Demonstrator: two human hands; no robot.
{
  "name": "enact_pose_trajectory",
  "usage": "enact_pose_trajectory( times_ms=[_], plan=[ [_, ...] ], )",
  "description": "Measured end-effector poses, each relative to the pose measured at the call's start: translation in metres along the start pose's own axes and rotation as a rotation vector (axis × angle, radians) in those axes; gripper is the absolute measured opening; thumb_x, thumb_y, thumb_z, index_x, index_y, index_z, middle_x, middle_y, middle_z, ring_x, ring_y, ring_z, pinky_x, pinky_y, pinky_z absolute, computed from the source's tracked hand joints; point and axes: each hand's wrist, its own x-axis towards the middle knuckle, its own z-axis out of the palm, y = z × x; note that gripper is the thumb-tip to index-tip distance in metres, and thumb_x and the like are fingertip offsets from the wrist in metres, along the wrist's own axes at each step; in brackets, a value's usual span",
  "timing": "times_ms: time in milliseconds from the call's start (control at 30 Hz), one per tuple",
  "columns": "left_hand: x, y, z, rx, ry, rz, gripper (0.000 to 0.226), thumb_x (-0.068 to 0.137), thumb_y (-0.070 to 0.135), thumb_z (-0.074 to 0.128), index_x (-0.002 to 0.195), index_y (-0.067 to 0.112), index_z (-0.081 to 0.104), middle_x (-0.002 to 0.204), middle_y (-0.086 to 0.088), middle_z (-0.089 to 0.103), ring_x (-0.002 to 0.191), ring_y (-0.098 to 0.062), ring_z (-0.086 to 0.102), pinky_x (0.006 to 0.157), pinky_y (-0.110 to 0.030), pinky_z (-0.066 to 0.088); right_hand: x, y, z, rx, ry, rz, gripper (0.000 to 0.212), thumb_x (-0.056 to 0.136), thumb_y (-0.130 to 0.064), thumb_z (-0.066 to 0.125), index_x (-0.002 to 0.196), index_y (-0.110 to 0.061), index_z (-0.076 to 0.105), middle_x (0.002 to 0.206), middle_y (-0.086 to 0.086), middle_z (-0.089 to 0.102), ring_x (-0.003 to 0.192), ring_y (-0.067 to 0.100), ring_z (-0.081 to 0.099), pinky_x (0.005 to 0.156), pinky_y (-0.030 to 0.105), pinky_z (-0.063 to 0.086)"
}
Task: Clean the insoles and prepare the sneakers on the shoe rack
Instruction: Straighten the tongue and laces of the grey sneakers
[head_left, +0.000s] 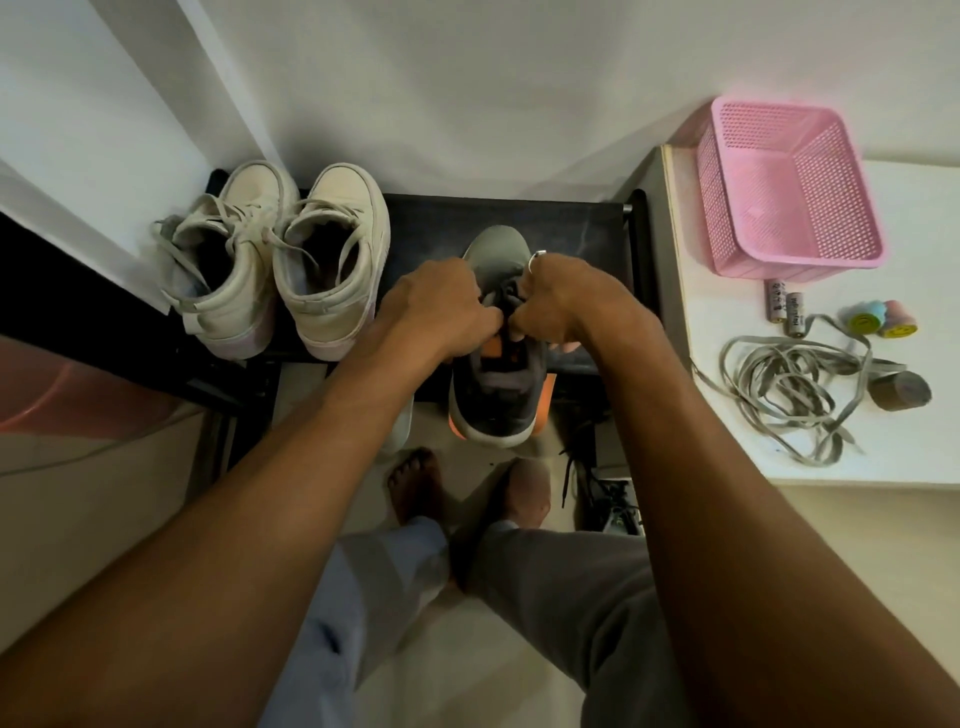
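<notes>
Black rack (571, 228) holds grey, orange-trimmed sneaker (493, 410) pinched by hands (441, 306) (563, 301)

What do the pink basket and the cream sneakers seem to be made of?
The pink perforated rectangular basket looks like moulded plastic: even rows of small holes and a stiff rim. The pair of cream high-top sneakers looks like canvas or matte leather, hard to tell, with flat woven laces and pale rubber-like soles.
</notes>
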Motion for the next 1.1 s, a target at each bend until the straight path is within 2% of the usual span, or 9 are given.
enact_pose_trajectory(
  times_ms=[200,333,500,633,700,767,900,1000,1100],
  plan=[
    [0.009,-0.001,0.011,0.044,0.190,-0.009,0.022,0.084,0.036,0.068,0.084,0.014,0.065,0.078,-0.006,0.061,0.068,-0.025,0.056,0.050,-0.029,0.031,0.003,0.003,0.004,0.146,0.180,-0.031,0.005,0.086,-0.012,0.065,0.091,-0.011,0.064,0.080,0.006,0.064,0.072,0.021,0.065,0.068,0.036,0.057],
    [0.015,-0.011,0.001,0.000,0.263,-0.019,0.011,0.088,0.025,0.064,0.088,0.013,0.066,0.081,-0.007,0.061,0.073,-0.028,0.059,0.059,-0.031,0.036,0.008,0.015,0.010,0.387,0.368,0.000,0.015,0.083,-0.008,0.060,0.092,-0.016,0.069,0.083,0.003,0.068,0.073,0.019,0.068,0.065,0.035,0.060],
    [0.014,-0.025,-0.001,-0.047,0.205,-0.072,0.004,0.085,0.019,0.065,0.084,0.015,0.064,0.082,-0.010,0.069,0.067,-0.030,0.068,0.063,-0.040,0.060,0.010,0.020,0.021,0.519,0.343,-0.024,0.018,0.082,0.002,0.060,0.087,-0.014,0.066,0.084,0.004,0.071,0.068,0.017,0.069,0.046,0.023,0.053],
    [0.012,-0.027,-0.003,-0.109,0.188,-0.100,0.011,0.085,0.023,0.069,0.092,0.017,0.066,0.085,-0.008,0.070,0.067,-0.031,0.069,0.067,-0.044,0.063,0.010,0.024,0.021,0.577,0.334,-0.045,0.018,0.084,0.003,0.065,0.092,-0.012,0.060,0.081,0.011,0.071,0.056,0.020,0.067,0.042,0.027,0.052],
    [0.011,-0.029,-0.002,-0.120,0.187,-0.089,0.013,0.086,0.025,0.069,0.095,0.018,0.062,0.089,-0.007,0.069,0.071,-0.031,0.069,0.070,-0.042,0.061,0.009,0.028,0.022,0.583,0.320,-0.056,0.022,0.085,0.004,0.063,0.096,-0.014,0.057,0.084,0.013,0.069,0.060,0.026,0.069,0.045,0.036,0.057],
    [0.011,-0.032,-0.001,-0.117,0.183,-0.058,0.014,0.086,0.025,0.069,0.094,0.021,0.058,0.093,-0.004,0.067,0.078,-0.027,0.065,0.068,-0.037,0.053,0.008,0.030,0.023,0.551,0.324,-0.099,0.028,0.084,0.004,0.061,0.101,-0.016,0.052,0.087,0.010,0.067,0.072,0.029,0.069,0.060,0.046,0.061],
    [0.009,-0.032,-0.002,-0.101,0.218,0.058,0.024,0.086,0.013,0.063,0.101,0.023,0.047,0.101,-0.002,0.055,0.086,-0.024,0.055,0.069,-0.034,0.039,0.007,0.023,0.029,0.344,0.332,-0.295,0.026,0.083,0.003,0.056,0.093,-0.020,0.052,0.110,0.003,0.053,0.095,0.022,0.058,0.088,0.048,0.051],
    [0.008,-0.027,-0.003,-0.103,0.219,0.167,0.027,0.082,0.005,0.060,0.094,0.026,0.049,0.105,-0.003,0.050,0.086,-0.022,0.053,0.070,-0.032,0.037,0.006,0.015,0.030,0.225,0.324,-0.338,0.021,0.085,-0.003,0.057,0.087,-0.024,0.061,0.124,-0.001,0.048,0.106,0.023,0.057,0.092,0.049,0.051],
    [0.011,-0.024,0.000,-0.105,0.217,0.203,0.029,0.081,0.004,0.059,0.075,0.032,0.057,0.101,-0.001,0.052,0.085,-0.023,0.056,0.068,-0.029,0.036,0.007,0.005,0.029,0.029,0.346,-0.307,0.019,0.091,-0.013,0.060,0.102,-0.023,0.072,0.145,0.001,0.044,0.117,0.029,0.057,0.092,0.053,0.050]
  ],
)
